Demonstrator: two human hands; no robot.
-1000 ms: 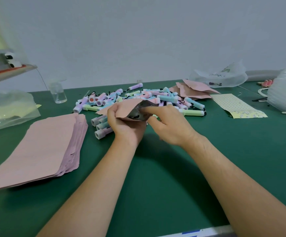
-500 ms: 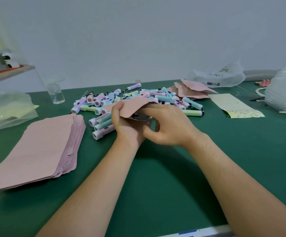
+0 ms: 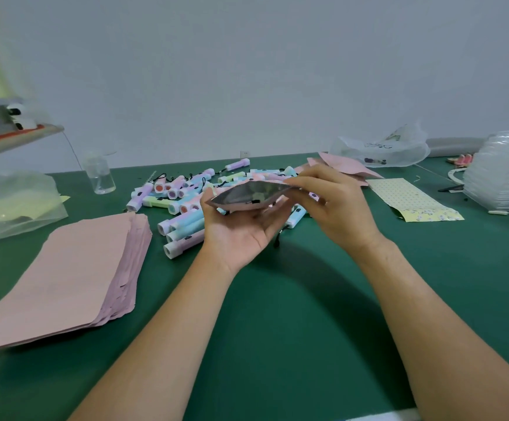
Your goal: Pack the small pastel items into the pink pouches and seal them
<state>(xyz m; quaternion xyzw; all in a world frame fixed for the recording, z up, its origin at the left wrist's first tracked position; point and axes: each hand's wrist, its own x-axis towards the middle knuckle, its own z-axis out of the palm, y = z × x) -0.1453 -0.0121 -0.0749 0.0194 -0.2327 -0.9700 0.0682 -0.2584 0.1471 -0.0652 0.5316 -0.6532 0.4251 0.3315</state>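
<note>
**Holding a pink pouch (image 3: 248,194) open above the pile**

Both hands hold one pink pouch just above the green table (image 3: 277,329), in front of the heap of pastel items (image 3: 183,196). The left hand (image 3: 241,232) lies palm up beneath it, with the fingers curled up under the lower side and the thumb against the left corner, so the pouch rests cupped in that grip. The right hand (image 3: 335,208) pinches the upper lip at the right end of the mouth between thumb and fingertips. The mouth gapes toward the camera and shows a silvery lining. A small dark mark sits inside near the lower lip, but I cannot tell whether an item is in there.

The pastel items are short tubes in lilac, blue, pink and pale green. They are scattered behind and to the left of the hands, and several lie side by side just beside the left wrist. A thick stack of flat pouches (image 3: 65,268) lies on the table well to the left. More pink pouches (image 3: 347,165) lie behind the right hand, near a crumpled clear bag (image 3: 381,150). A yellow dotted sheet (image 3: 411,202) lies to the right, and a small clear bottle (image 3: 99,174) stands at the far left of the heap.
</note>
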